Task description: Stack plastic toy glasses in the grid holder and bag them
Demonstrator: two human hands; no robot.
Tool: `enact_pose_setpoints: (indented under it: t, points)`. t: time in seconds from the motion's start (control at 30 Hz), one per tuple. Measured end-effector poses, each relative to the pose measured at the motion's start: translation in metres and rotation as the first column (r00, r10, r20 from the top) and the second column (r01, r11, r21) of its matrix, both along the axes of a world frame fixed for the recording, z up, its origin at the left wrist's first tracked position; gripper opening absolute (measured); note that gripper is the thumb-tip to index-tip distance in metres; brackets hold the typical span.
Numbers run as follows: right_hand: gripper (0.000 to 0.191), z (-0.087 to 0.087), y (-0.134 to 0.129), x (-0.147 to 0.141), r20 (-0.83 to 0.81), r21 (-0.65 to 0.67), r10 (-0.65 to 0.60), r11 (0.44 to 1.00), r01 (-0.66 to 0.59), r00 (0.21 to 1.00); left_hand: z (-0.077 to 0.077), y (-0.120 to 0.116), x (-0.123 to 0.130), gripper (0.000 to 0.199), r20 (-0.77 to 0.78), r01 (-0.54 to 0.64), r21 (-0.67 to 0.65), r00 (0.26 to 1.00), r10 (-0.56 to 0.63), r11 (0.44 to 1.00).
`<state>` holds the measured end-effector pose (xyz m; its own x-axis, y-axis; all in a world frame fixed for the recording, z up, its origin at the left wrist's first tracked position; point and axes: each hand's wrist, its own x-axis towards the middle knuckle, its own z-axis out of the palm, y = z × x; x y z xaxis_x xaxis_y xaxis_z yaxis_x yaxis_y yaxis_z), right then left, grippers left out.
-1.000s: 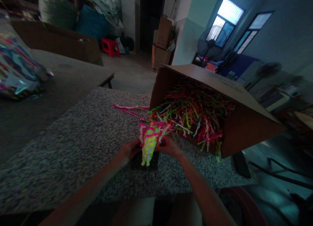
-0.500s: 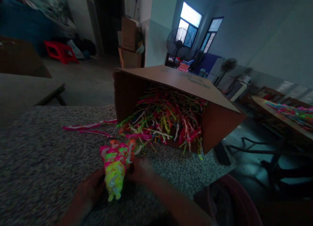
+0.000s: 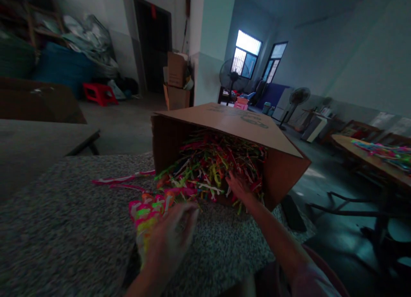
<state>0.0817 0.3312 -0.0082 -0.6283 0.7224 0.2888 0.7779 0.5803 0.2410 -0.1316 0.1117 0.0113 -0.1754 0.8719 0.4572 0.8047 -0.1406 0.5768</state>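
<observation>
My left hand (image 3: 170, 235) is over a bundle of braided cords (image 3: 141, 211) in pink, green, yellow and white, hiding much of it. Its fingers are curved, somewhat blurred, with a gap between thumb and fingers and nothing visible in them. My right hand (image 3: 238, 186) reaches into the mouth of a cardboard box (image 3: 224, 117) lying on its side. Its fingers are stretched against the loose pile of colourful braided cords (image 3: 212, 160) inside; the fingertips partly blend into the pile. Pink-and-white cords (image 3: 122, 179) lie left of the box.
The speckled stone tabletop (image 3: 80, 215) carries the box. A dark flat object (image 3: 293, 213) lies by its right edge. Further off are a red stool (image 3: 100, 93), stacked cartons (image 3: 177, 80), standing fans (image 3: 299, 96) and another table (image 3: 362, 151) with more cords. A reddish tub rim (image 3: 327, 269) is below right.
My right hand has left the bundle and moved up right into the box. My left hand has shifted right, over the bundle. The camera view has tilted upward.
</observation>
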Motion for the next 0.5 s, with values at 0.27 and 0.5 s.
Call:
enact_pose_setpoints:
  t: [0.27, 0.5]
  points:
    - [0.036, -0.001, -0.008, 0.01, 0.0, 0.077, 0.057, 0.995, -0.056, 0.998, 0.023, 0.136, 0.069, 0.035, -0.321, -0.185, -0.174, 0.939, 0.122, 0.967]
    - [0.027, -0.026, -0.055, 0.038, -0.209, 0.001, -0.033, 0.999, 0.034, 0.977, -0.051, 0.011, 0.111, 0.035, -0.263, 0.199, -0.031, 0.944, -0.2, 0.979]
